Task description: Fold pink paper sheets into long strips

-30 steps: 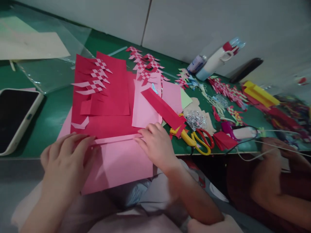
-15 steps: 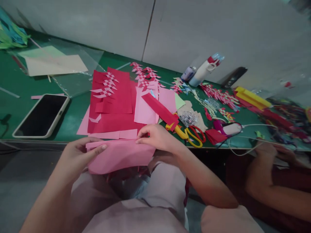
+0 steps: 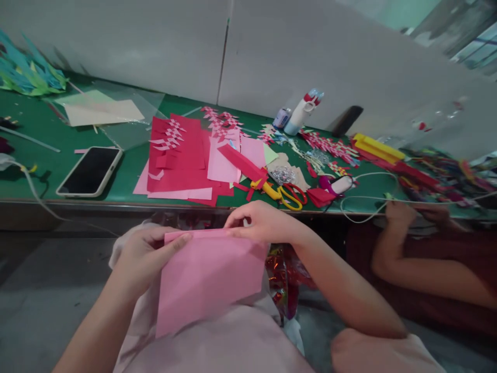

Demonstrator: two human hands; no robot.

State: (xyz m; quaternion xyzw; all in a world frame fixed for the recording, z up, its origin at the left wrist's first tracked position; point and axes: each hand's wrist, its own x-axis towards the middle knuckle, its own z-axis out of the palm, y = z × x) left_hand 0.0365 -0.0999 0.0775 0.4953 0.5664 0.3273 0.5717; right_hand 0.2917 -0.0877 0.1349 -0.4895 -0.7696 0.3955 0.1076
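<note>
Head view: the pink sheet [image 3: 212, 274] is pinched along its folded upper edge by the left hand [image 3: 145, 254] and right hand [image 3: 266, 223]. The fold is aligned crosswise between them, on the wearer's side of the table [image 3: 31, 176].

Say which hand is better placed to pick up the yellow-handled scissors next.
Right, likely: the right hand is nearer the yellow-handled scissors; the left hand, farther off, could steady the pink sheet it pinches.
</note>
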